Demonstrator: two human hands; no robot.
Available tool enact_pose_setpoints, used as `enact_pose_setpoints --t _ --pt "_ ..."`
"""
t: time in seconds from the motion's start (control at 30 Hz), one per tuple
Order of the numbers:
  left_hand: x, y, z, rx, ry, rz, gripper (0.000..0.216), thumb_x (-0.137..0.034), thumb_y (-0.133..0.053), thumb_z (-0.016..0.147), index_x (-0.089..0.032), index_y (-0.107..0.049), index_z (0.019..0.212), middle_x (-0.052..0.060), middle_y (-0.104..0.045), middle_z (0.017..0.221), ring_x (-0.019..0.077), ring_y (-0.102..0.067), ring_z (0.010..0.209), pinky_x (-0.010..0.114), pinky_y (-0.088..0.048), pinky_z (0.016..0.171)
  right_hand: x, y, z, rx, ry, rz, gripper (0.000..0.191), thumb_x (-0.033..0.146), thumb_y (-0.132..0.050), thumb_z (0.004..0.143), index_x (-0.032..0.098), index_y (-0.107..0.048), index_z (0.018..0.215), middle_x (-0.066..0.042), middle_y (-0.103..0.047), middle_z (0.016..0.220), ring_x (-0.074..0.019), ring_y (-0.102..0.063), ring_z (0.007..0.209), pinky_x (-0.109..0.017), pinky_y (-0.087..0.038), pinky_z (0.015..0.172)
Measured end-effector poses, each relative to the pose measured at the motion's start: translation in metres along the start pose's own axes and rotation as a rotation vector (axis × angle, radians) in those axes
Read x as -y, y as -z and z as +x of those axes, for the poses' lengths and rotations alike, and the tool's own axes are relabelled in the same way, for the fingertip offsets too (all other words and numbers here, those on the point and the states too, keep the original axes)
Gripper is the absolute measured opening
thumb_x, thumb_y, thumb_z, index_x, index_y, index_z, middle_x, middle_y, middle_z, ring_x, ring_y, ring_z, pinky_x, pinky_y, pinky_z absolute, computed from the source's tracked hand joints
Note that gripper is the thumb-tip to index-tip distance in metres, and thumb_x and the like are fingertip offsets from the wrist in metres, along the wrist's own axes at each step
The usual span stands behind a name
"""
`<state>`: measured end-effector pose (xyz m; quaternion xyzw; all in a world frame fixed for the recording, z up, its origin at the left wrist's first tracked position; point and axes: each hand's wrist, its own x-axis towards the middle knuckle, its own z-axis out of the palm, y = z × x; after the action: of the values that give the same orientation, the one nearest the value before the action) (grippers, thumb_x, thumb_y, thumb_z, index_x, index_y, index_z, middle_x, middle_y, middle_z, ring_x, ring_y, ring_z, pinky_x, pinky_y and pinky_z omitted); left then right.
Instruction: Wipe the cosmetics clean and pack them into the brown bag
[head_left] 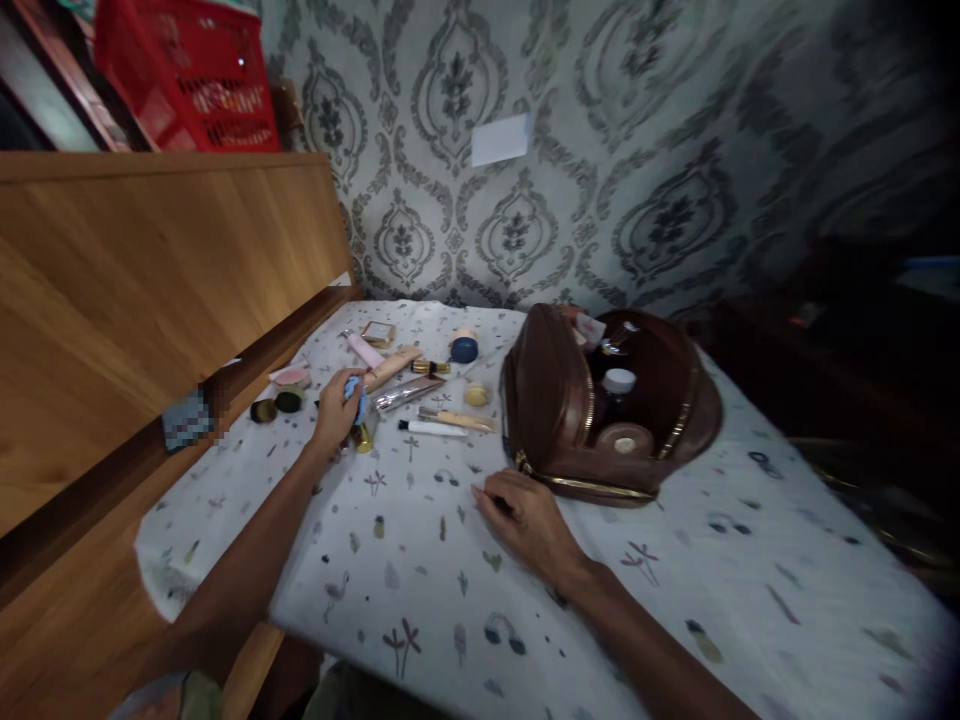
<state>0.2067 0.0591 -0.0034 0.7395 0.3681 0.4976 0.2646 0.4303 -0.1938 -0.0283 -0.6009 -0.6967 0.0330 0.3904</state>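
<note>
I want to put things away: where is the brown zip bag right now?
In the head view, the brown zip bag sits open, right of centre on the patterned tablecloth, just beyond the right hand.

– How is the bag point(544, 390) looking?
– It's looking like smooth, softly shining leather, its zip point(600, 487) gleaming like metal.
– And the basket point(161, 60)?
– Looking like glossy plastic; the panel point(165, 260) is showing smooth wood

A brown leather bag point(544, 390) stands on the white-clothed counter point(427, 640), right of a round navy jar point(464, 350) and of a slim white tube point(436, 429) lying before it. Inside the bag is a white-capped container point(619, 381); left of the counter, a brown wooden panel point(172, 270).
</note>
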Motion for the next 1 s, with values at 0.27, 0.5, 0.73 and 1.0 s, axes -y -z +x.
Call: enact_pose_setpoints --t 0.27,0.5,0.73,1.0 --pt "-0.009 -0.039 -0.004 0.35 -0.295 0.577 0.038 -0.031 -0.052 0.09 -0.021 -0.058 0.126 0.013 -0.061 0.125 0.0314 -0.054 0.12 0.047 -0.044 0.103 -0.003 -0.003 -0.003 0.01 -0.047 -0.02 0.036 0.019 -0.051 0.091 0.021 -0.037 0.059 0.001 -0.052 0.059 -0.0139 -0.05 0.061 -0.026 -0.037 0.064" --pt "-0.006 -0.033 -0.002 0.417 -0.248 0.63 0.035 -0.038 -0.055 0.087 -0.023 -0.063 0.118 0.01 -0.066 0.109 0.0314 -0.062 0.105 0.042 -0.05 0.091 0.003 0.002 -0.003 0.021 -0.059 -0.043 0.038 0.015 -0.057 0.088 0.021 -0.036 0.057 0.002 -0.051 0.058 -0.0121 -0.045 0.059 -0.025 -0.034 0.062" --pt "0.003 -0.034 -0.002 0.365 -0.291 0.494 0.031 -0.041 -0.062 0.081 -0.027 -0.067 0.109 0.008 -0.068 0.098 0.0315 -0.064 0.095 0.039 -0.05 0.085 0.006 0.006 -0.002 0.037 -0.069 -0.055 0.038 0.014 -0.057 0.087 0.021 -0.036 0.056 0.003 -0.049 0.057 -0.0121 -0.044 0.059 -0.026 -0.033 0.061" --pt "0.003 -0.031 0.0 0.405 -0.249 0.467 0.035 -0.044 -0.062 0.079 -0.028 -0.068 0.11 0.007 -0.069 0.103 0.0314 -0.064 0.1 0.039 -0.05 0.086 0.005 0.005 -0.003 0.048 -0.076 -0.079 0.037 0.014 -0.059 0.087 0.02 -0.04 0.056 0.002 -0.052 0.059 -0.0123 -0.047 0.06 -0.026 -0.033 0.061"
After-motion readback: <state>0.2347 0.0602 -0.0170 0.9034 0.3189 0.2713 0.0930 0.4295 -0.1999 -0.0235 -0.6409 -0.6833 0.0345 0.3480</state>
